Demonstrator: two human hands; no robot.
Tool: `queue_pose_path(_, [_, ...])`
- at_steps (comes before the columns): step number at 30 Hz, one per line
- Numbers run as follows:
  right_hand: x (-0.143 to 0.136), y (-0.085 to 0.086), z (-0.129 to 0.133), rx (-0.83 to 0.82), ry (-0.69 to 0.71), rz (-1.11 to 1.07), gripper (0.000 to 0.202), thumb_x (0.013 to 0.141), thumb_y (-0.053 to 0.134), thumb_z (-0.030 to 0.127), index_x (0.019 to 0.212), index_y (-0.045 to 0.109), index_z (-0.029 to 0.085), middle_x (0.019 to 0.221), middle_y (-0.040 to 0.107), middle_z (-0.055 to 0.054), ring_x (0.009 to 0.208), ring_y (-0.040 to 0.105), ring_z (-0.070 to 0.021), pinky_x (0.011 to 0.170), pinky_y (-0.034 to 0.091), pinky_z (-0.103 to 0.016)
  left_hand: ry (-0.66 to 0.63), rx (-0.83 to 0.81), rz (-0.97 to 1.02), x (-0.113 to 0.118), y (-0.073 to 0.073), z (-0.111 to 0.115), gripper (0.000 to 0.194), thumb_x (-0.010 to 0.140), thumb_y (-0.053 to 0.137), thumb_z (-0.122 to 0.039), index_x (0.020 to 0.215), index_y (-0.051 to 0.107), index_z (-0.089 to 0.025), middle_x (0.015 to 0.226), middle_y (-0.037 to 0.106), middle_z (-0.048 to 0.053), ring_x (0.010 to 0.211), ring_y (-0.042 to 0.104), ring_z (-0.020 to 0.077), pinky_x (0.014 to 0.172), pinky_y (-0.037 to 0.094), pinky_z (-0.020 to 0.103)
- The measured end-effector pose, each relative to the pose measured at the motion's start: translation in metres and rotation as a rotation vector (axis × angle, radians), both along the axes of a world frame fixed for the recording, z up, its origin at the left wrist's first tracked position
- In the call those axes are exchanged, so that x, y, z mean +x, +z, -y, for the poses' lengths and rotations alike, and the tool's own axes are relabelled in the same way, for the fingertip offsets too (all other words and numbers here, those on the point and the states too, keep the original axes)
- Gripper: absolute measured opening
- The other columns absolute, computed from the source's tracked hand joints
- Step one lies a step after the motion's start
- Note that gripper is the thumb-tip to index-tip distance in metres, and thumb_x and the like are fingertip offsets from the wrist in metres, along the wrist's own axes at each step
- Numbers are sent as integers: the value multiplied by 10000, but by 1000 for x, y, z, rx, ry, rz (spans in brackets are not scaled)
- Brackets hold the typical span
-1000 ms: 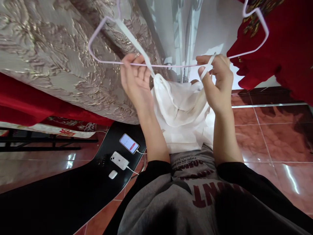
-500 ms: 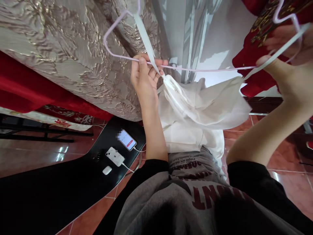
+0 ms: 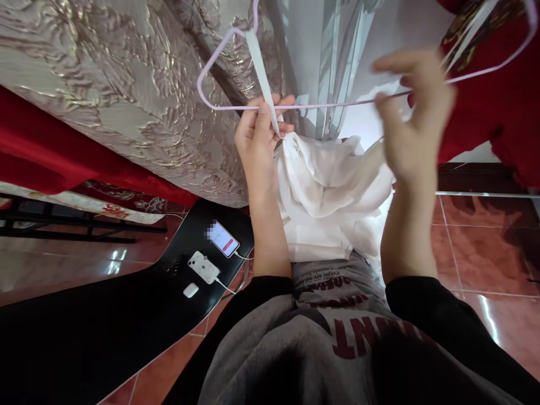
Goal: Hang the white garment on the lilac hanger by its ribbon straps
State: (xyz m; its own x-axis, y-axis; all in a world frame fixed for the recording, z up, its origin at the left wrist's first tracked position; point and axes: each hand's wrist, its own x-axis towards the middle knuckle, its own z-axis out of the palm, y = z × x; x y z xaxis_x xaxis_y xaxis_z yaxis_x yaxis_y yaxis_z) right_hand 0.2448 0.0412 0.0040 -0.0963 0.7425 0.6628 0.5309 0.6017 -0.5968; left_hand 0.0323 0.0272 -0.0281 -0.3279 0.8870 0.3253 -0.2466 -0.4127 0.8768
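Grey shirt: Dark red lettering crosses the wearer's grey shirt (image 3: 270,354) at the bottom centre of the frame, with black sleeves (image 3: 253,304) ending at bare forearms.
Right hand: Blurred, right of centre, the right hand (image 3: 422,121) holds thumb and fingers apart around the line of the hanger bar; whether it touches the bar, one cannot tell.
Left hand: Just left of the upper centre, the left hand (image 3: 257,138) clamps the bar of the hanger, thumb in front and fingers behind, beside a strap.
White garment: Soft, slightly sheer and loosely gathered, the white garment (image 3: 324,194) hangs at the centre of the frame below the hanger, its neckline sagging in rounded folds against brighter white cloth lower down.
Straps: A flat, narrow left strap (image 3: 262,70) runs taut from the hanger's notch to the garment's gathered corner; a right strap (image 3: 475,34) shows at upper right, its lower end hidden by the hand.
Lilac hanger: Slim and pale, the hanger (image 3: 324,106) spans the upper frame, its bar tilting up toward the right.
Black surface: At lower left, two phones (image 3: 225,239) on cables and a white case (image 3: 190,290) lie on a glossy black surface (image 3: 105,337).
Surroundings: Embossed metallic fabric (image 3: 105,112) fills the upper left; red cloth (image 3: 481,118) hangs at right above reddish floor tiles (image 3: 485,253).
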Motion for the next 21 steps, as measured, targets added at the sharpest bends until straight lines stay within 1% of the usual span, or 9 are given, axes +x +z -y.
queue_pose_path(4, [-19,-32,-4,36,-113,100,297,935,502,537,929,695,312,929,696,-24,1017,592,-237,1121,407,-555,152,-1,-41,-18,-1,4,151,1041,560,-183,959,674,-237,858,727,26,739,684,182,755,540,307])
queue_pose_path(8, [-17,-41,2,101,-145,12,337,962,441,537,978,706,330,949,682,-24,1056,583,-227,1214,319,-554,164,34,-48,-39,7,20,116,946,631,-113,977,657,-223,798,685,-16,640,672,156,760,567,308])
queue_pose_path(11, [-18,-40,10,67,-99,8,330,960,445,535,1040,703,346,1018,695,-21,1074,592,-227,1234,289,-565,107,18,24,-42,29,40,135,995,541,-168,1021,642,-254,753,681,-5,777,719,211,833,584,336])
queue_pose_path(13, [-21,-40,13,53,-70,15,323,951,452,538,1078,693,365,1063,704,-16,1090,596,-231,1239,284,-572,13,-20,118,-36,52,54,248,1087,369,-270,1144,610,-256,942,739,34,982,722,239,906,579,348])
queue_pose_path(14, [-22,-40,15,55,-58,19,321,946,454,539,1097,686,377,1083,707,-13,1097,598,-233,1239,287,-576,-68,-49,191,-33,64,59,368,1118,246,-295,1348,524,-224,1106,732,59,1112,688,232,971,556,335])
queue_pose_path(15, [-24,-40,15,61,-48,24,323,943,452,541,1115,678,387,1100,708,-9,1104,599,-236,1236,293,-582,-133,-43,261,-28,75,63,459,1127,174,-328,1536,335,-196,1194,710,79,1205,644,221,1009,538,316])
queue_pose_path(17, [-27,-40,17,70,-34,34,335,938,443,546,1146,664,402,1120,707,-6,1113,600,-242,1225,306,-597,-163,54,379,-21,94,66,570,1124,144,-377,1651,4,-211,1215,702,85,1259,612,223,1014,541,327])
queue_pose_path(18, [-28,-40,17,69,-31,40,340,937,439,546,1156,659,408,1126,706,-5,1116,599,-244,1221,311,-603,-138,88,447,-18,101,65,591,1120,135,-421,1659,-14,-228,1186,712,78,1247,622,233,996,552,336])
queue_pose_path(21, [-27,-38,17,51,-18,59,341,937,437,540,1177,648,420,1148,702,-1,1128,598,-244,1226,308,-604,15,121,590,-18,108,55,638,1099,66,-541,1616,287,-239,1098,735,50,1234,637,237,968,560,314])
